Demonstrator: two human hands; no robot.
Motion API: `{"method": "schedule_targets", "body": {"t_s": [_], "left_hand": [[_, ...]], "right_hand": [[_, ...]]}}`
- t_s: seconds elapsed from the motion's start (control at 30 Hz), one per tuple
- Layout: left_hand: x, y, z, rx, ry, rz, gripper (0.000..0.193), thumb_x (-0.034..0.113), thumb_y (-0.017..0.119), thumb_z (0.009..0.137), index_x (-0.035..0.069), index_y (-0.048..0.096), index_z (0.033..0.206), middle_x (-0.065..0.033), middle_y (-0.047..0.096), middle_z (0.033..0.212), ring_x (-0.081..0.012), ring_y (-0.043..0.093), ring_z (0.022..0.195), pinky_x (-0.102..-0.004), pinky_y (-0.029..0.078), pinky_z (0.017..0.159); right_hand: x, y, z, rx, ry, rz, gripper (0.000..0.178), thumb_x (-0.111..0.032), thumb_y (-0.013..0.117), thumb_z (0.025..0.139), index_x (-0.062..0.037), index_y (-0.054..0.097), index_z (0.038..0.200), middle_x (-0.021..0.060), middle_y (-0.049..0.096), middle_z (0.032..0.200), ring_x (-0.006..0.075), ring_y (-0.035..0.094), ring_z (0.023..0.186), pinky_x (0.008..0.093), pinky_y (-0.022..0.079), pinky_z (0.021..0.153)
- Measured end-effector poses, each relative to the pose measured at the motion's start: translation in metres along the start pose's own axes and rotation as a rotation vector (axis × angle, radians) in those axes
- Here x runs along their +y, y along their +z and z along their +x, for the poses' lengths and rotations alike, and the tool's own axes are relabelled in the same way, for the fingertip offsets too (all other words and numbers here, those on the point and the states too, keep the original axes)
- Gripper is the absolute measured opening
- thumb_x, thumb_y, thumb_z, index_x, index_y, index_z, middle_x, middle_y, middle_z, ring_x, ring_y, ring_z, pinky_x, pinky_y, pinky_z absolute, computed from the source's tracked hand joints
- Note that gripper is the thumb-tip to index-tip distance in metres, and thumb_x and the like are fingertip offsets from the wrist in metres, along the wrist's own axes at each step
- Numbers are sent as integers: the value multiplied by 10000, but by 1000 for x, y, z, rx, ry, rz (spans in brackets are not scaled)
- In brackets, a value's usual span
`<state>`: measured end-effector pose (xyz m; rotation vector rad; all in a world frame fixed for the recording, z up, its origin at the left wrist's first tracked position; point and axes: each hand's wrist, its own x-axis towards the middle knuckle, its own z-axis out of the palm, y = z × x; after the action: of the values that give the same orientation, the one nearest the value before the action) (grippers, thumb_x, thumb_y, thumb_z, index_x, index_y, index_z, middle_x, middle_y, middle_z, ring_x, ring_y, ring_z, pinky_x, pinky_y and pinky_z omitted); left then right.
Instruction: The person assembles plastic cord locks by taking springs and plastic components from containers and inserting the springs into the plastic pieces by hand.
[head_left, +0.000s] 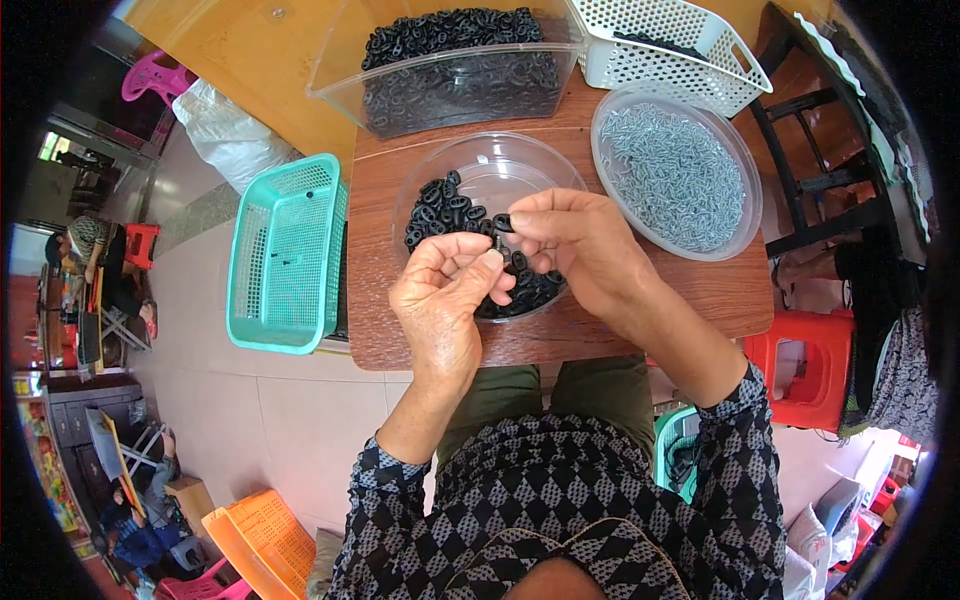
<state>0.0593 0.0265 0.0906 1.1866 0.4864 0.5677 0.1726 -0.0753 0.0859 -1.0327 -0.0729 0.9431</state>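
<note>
Black piece [503, 223] we're pinching in our right grip [588, 245], left grip [440, 300] holding a screw [498, 242] toward it, nearer the left desk edge [358, 250].

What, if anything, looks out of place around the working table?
One mild oddity: a few small dark pieces lie scattered in the turquoise basket left of the table, whereas the black rings in the round tray sit heaped. The pieces may belong there, though.
</note>
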Motion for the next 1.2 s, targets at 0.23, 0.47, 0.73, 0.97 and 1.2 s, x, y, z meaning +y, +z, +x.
{"method": "schedule_targets", "body": {"t_s": [0.23, 0.47, 0.73, 0.97, 1.2], "left_hand": [[-2, 1, -3, 16, 25, 26, 223, -57, 634, 803, -36, 532, 999, -97, 624, 776, -129, 589, 585, -225, 486, 501], [-1, 0, -3, 25, 33, 47, 256, -74, 619, 798, -29, 514, 1027, -75, 629, 764, -89, 578, 593, -195, 462, 499], [-2, -1, -2, 47, 46, 77, 267, -75, 622, 790, -24, 513, 1028, -66, 627, 752, -81, 571, 581, -186, 451, 496], [-9, 1, -3, 79, 141, 101, 270, -92, 614, 760, -39, 524, 1009, -82, 629, 735, -125, 580, 558, -220, 474, 507], [-8, -1, -2, 36, 85, 90, 290, -110, 604, 773, -19, 520, 1036, -40, 614, 756, -60, 556, 624, -182, 460, 550]], "right_hand": [[5, 5, -2, 28, -40, -42, 95, -88, 679, 772, -18, 627, 809, 56, 631, 741, 87, 532, 615, 213, 392, 531], [10, 7, -1, 46, -66, -41, 86, -76, 686, 756, -16, 628, 777, 62, 632, 722, 91, 533, 593, 215, 391, 508], [16, 7, -2, 67, -149, -123, 96, -67, 694, 741, -2, 637, 782, 60, 629, 714, 92, 526, 576, 218, 392, 510], [19, 8, -6, 44, -223, -173, 105, -79, 700, 762, -22, 642, 828, 17, 618, 722, 64, 502, 598, 198, 372, 541], [16, 8, -10, -12, -302, -246, 69, -4, 633, 802, 26, 642, 864, 28, 640, 786, 60, 572, 700, 211, 469, 627]]}}
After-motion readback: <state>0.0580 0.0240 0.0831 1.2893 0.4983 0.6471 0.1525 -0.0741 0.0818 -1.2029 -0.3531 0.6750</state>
